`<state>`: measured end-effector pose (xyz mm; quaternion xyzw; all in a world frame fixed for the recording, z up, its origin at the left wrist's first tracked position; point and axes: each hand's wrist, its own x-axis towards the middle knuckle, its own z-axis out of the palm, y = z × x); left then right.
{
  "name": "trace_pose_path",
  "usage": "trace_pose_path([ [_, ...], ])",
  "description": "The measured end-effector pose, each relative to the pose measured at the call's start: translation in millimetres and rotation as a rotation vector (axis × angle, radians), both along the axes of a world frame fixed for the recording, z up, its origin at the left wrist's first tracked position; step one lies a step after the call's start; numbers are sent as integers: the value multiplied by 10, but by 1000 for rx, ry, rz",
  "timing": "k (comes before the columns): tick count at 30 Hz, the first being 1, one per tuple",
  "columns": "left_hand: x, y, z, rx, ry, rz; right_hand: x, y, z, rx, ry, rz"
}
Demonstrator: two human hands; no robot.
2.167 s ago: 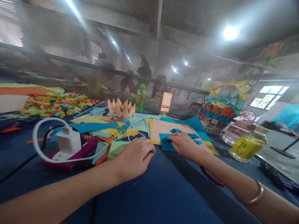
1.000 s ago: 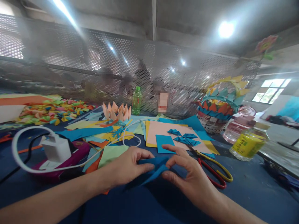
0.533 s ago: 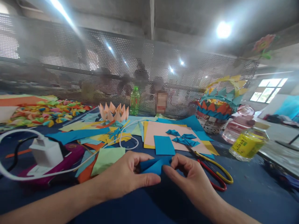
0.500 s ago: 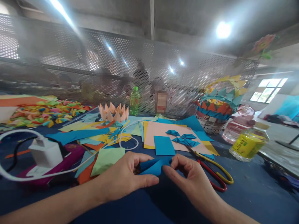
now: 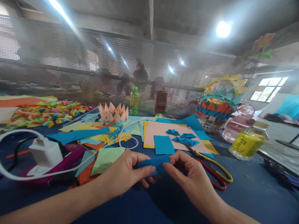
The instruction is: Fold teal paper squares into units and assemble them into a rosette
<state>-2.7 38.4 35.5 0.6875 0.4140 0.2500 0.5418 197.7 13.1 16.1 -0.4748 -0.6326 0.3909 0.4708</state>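
Between my hands, just above the dark blue table, is a folded piece of blue paper (image 5: 153,162). My left hand (image 5: 133,172) grips its left part, thumb on top and fingers below. My right hand (image 5: 184,169) pinches the right end between thumb and fingers. Just beyond lies a flat blue paper rectangle (image 5: 163,145). Several small folded blue paper pieces (image 5: 187,140) rest on a pink sheet (image 5: 156,129). Scissors (image 5: 216,172) with red and yellow handles lie right of my right hand.
On the left, a white charger (image 5: 45,154) with its cable sits in a purple power strip (image 5: 72,155). Behind are paper scraps, an orange folded-paper ring (image 5: 113,112) and a green bottle (image 5: 134,102). To the right stand a paper basket (image 5: 213,112) and a yellow-labelled bottle (image 5: 249,141).
The blue paper, loosely curled open before, is now folded over flatter. My left thumb has come down onto its top, and my left fingers show beneath it.
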Motion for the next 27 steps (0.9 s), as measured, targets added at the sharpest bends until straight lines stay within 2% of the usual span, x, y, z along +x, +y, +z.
trace_pose_path([
  [11, 13, 19, -34, -44, -56, 7, -14, 8, -1, -80, 106, 56],
  [15, 13, 13, -19, -49, -52, 12, -6, 4, 4, -109, 67, 122],
  [27, 12, 23, -25, -64, -50, 5, 6, 24, -27, -82, -37, 79],
])
